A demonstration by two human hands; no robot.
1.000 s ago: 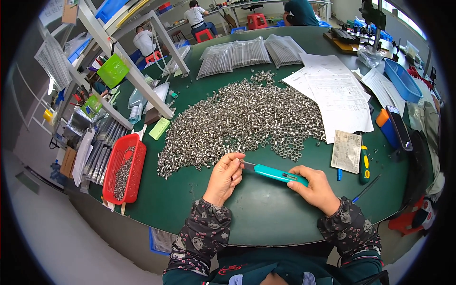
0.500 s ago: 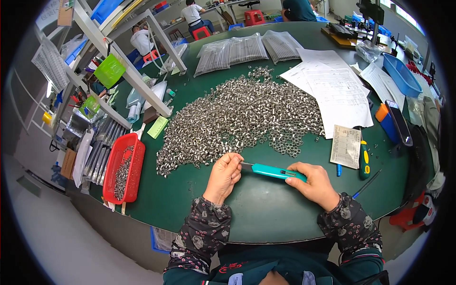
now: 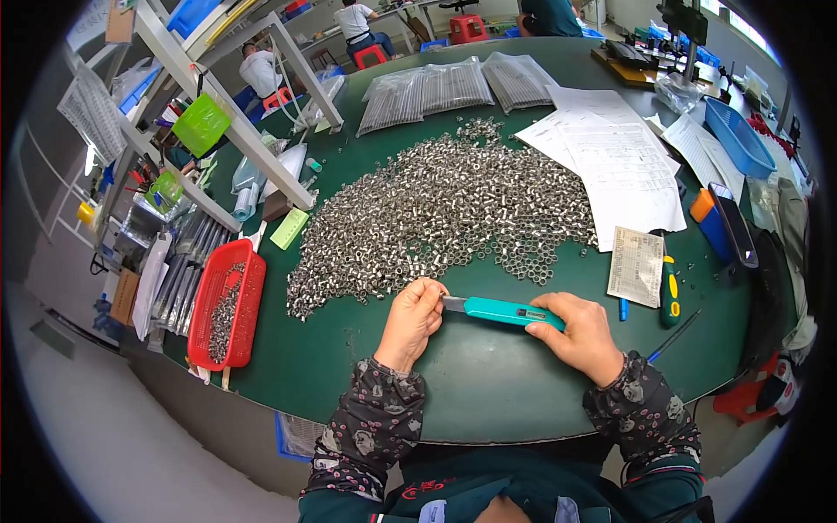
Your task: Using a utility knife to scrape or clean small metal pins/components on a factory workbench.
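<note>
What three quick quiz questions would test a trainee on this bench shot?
1. True or false: the right hand grips a teal utility knife.
2. Which hand is at the knife's blade end?
3. The red basket lies to the person's: A) left B) right C) behind the papers.

Key: 1 true. 2 the left hand, fingertips pinched at the blade; what it pinches is too small to tell. 3 A, left of the pile of small metal parts.
</note>
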